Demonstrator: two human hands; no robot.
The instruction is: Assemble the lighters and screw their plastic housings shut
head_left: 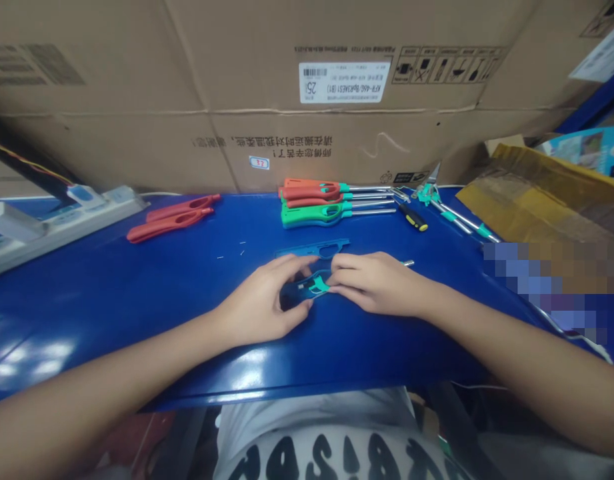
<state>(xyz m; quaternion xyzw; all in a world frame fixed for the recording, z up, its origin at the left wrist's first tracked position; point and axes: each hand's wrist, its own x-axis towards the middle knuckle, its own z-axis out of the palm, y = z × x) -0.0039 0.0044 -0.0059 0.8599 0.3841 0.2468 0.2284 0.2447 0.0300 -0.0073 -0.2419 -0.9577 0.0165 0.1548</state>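
A blue stick lighter with its inside exposed lies low over the table between my hands. My left hand curls around its handle end, thumb on the near side and fingers on the far side. At the green trigger piece, the bent fingers of my right hand pinch the lighter; the fingertips partly hide what they grip. A metal tube tip pokes out beyond the right hand. Just behind the hands lies a loose blue half shell.
Red and green stick lighters are stacked at the back beside a yellow-black screwdriver. Red half shells and a power strip are at left. Metal tubes with green parts and a taped carton stand right. Cardboard walls the back.
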